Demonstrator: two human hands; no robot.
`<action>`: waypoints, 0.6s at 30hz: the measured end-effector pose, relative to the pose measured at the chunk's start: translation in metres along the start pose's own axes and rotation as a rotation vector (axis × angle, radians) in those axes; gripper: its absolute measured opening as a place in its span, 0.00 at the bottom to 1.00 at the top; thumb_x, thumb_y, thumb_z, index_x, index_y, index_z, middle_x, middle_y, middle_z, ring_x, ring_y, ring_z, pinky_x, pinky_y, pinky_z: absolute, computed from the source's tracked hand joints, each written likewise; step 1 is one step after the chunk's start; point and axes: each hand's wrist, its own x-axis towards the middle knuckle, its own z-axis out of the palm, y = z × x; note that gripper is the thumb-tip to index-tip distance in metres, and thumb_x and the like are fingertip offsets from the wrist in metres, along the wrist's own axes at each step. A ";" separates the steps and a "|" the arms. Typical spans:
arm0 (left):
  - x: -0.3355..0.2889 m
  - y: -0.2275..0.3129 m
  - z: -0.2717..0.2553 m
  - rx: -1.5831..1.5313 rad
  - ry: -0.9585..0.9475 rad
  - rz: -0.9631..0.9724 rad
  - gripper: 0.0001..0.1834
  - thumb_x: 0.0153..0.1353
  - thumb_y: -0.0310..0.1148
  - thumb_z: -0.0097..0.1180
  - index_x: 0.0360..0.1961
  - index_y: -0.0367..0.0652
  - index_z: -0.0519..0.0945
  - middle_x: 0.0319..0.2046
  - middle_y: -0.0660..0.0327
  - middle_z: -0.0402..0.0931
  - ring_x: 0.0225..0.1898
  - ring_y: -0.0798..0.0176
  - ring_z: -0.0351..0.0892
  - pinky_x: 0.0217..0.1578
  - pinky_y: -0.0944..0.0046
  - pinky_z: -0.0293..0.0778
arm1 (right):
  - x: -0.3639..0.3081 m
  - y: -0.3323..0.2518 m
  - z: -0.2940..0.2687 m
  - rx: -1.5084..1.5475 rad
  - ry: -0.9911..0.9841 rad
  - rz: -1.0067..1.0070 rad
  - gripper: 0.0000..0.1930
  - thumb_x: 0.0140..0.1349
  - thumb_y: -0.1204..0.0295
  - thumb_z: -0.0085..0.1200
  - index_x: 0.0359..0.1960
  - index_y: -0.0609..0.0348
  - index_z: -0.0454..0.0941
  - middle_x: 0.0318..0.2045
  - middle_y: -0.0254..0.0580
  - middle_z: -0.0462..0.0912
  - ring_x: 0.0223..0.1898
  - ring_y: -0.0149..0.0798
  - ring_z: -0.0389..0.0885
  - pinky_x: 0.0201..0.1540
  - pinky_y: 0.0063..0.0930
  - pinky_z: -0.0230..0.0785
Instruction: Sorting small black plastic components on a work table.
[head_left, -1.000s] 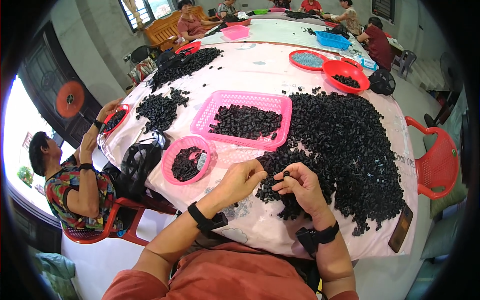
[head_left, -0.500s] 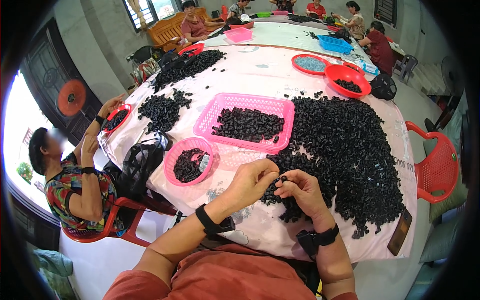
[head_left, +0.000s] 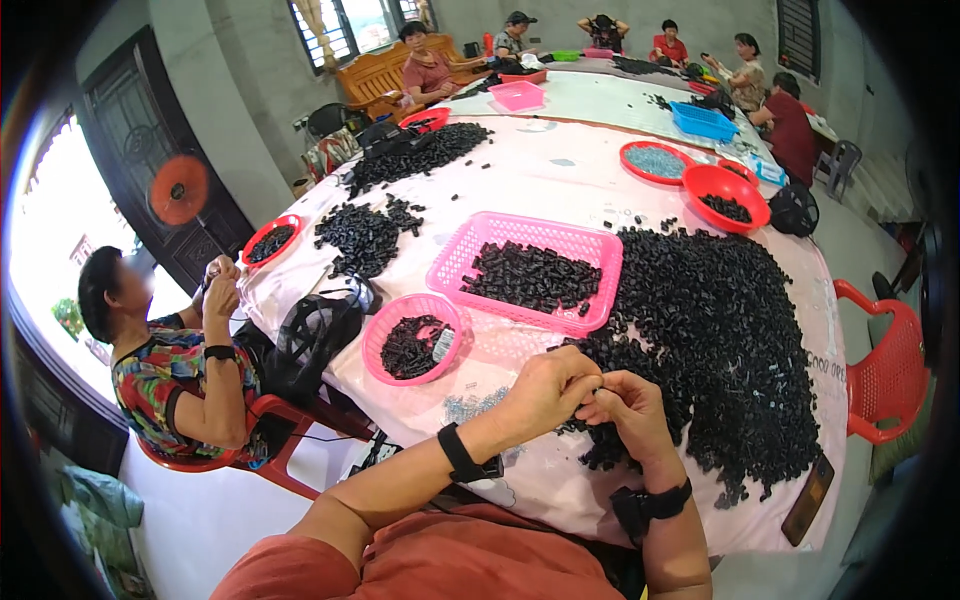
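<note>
My left hand (head_left: 545, 392) and my right hand (head_left: 632, 408) meet fingertip to fingertip over the near edge of the table. Both are closed in a pinch around a small black plastic part (head_left: 597, 391), mostly covered by the fingers. Just beyond and to the right spreads a large heap of small black parts (head_left: 720, 350). A pink rectangular basket (head_left: 450, 250) partly filled with black parts stands ahead of my hands. To their left is a round pink basket (head_left: 372, 345) with thin black pieces and a small grey piece inside. Small clear-looking bits (head_left: 470, 405) lie beside my left wrist.
A phone (head_left: 808, 500) lies at the near right table edge, by a red chair (head_left: 885, 370). A red bowl (head_left: 745, 215) and a red tray of bluish pieces (head_left: 655, 162) sit far right. A co-worker (head_left: 190, 380) sits at left; others sit around the far end.
The view has shifted, so the table appears lower and further right. My hands stay together, with the black part now more covered. The co-worker at left has brought both hands together.
</note>
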 end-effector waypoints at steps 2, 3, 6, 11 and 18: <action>-0.002 -0.002 0.001 0.014 0.039 0.042 0.05 0.62 0.27 0.60 0.33 0.36 0.83 0.27 0.57 0.79 0.27 0.63 0.80 0.29 0.64 0.74 | 0.000 -0.002 0.002 -0.010 0.006 0.005 0.10 0.70 0.72 0.54 0.47 0.67 0.77 0.37 0.43 0.85 0.35 0.35 0.87 0.37 0.22 0.80; -0.004 -0.003 0.001 0.017 0.049 0.043 0.05 0.62 0.27 0.60 0.33 0.36 0.83 0.27 0.57 0.79 0.27 0.63 0.80 0.29 0.64 0.74 | 0.000 -0.002 0.003 -0.013 -0.004 0.003 0.10 0.70 0.72 0.54 0.47 0.67 0.77 0.37 0.43 0.85 0.35 0.35 0.87 0.37 0.22 0.80; -0.006 -0.001 -0.004 0.080 0.037 0.007 0.10 0.61 0.34 0.60 0.30 0.37 0.82 0.27 0.52 0.77 0.29 0.48 0.80 0.32 0.55 0.75 | 0.003 0.000 0.005 -0.019 -0.021 -0.001 0.09 0.70 0.73 0.54 0.46 0.66 0.78 0.36 0.43 0.85 0.35 0.35 0.87 0.36 0.22 0.80; -0.007 -0.012 0.004 0.225 0.137 0.269 0.08 0.59 0.31 0.63 0.27 0.39 0.81 0.25 0.55 0.74 0.28 0.50 0.77 0.28 0.55 0.74 | 0.000 0.000 0.006 -0.105 0.025 -0.027 0.07 0.70 0.74 0.52 0.44 0.66 0.78 0.34 0.42 0.85 0.33 0.33 0.87 0.35 0.21 0.80; -0.011 -0.009 0.002 0.265 0.148 0.249 0.07 0.61 0.32 0.60 0.30 0.40 0.80 0.26 0.54 0.74 0.29 0.49 0.78 0.28 0.53 0.74 | 0.002 -0.001 0.009 -0.046 0.069 -0.019 0.06 0.70 0.76 0.53 0.42 0.66 0.78 0.33 0.41 0.85 0.32 0.31 0.86 0.36 0.21 0.80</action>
